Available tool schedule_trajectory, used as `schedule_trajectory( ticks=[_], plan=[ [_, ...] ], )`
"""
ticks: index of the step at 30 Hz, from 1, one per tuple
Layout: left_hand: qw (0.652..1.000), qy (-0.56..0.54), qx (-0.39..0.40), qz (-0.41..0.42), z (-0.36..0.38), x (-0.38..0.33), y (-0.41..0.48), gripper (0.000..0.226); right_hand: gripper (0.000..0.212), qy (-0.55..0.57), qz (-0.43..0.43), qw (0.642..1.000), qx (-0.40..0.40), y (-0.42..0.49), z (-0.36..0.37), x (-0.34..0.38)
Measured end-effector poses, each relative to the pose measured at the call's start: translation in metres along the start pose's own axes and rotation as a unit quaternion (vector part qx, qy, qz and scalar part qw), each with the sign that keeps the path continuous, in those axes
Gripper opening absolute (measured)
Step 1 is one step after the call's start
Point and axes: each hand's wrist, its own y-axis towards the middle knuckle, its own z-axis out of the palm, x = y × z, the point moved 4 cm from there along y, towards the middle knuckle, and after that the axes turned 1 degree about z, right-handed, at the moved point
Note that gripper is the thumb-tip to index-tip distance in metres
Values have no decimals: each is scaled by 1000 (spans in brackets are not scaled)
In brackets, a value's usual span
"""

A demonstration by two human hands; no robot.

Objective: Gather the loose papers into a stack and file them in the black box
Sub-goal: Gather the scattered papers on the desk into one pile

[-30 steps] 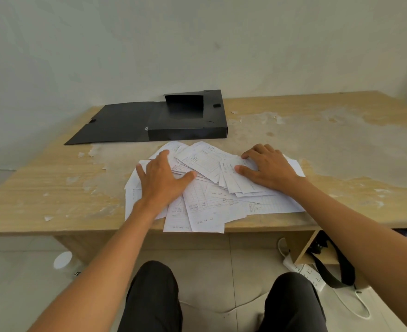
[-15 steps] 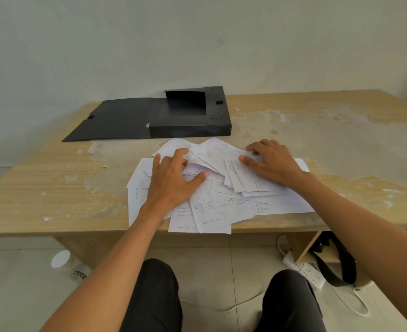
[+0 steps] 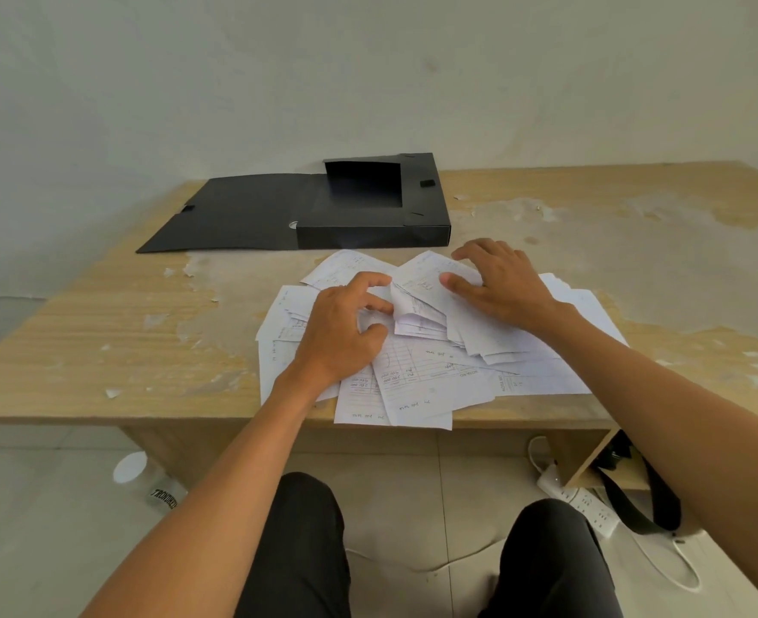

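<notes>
Several loose white papers (image 3: 430,385) with printed forms lie fanned out at the near edge of the wooden table (image 3: 114,332); some hang over the edge. My left hand (image 3: 337,332) rests on the left part of the pile, its fingers curled and bunching a few sheets upward. My right hand (image 3: 502,283) lies flat on the right part, fingers spread, pressing sheets down. The black box (image 3: 372,229) stands open behind the pile, its lid (image 3: 234,220) folded flat to the left.
A wall runs close behind the table. The tabletop is worn, with peeling patches. On the floor lie a white power strip (image 3: 577,501) with a cable and a black strap (image 3: 635,497) at the right, and a plastic bottle (image 3: 145,479) at the left. My knees sit under the table edge.
My left hand has gone from flat to curled, gathering sheets toward the middle so they buckle up. My right hand slid slightly farther back on the pile.
</notes>
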Motion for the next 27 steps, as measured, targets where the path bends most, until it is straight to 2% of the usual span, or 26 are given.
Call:
schedule_trajectory(
  ticks=[7,16,20,23,27],
  plan=[
    [996,29,60,63,3,-7,-5,57,56,11,72,996,54,5,16,1],
    [994,52,48,84,5,-8,-5,59,46,34,44,998,3,2,11,3],
    [996,60,34,57,5,-6,-4,57,45,61,35,997,18,1,7,6],
    [995,81,41,36,7,-4,-3,59,47,60,11,998,-10,-2,-9,-4],
    [994,92,53,41,8,-4,-3,58,48,57,65,996,-39,-22,-34,-43]
  ],
)
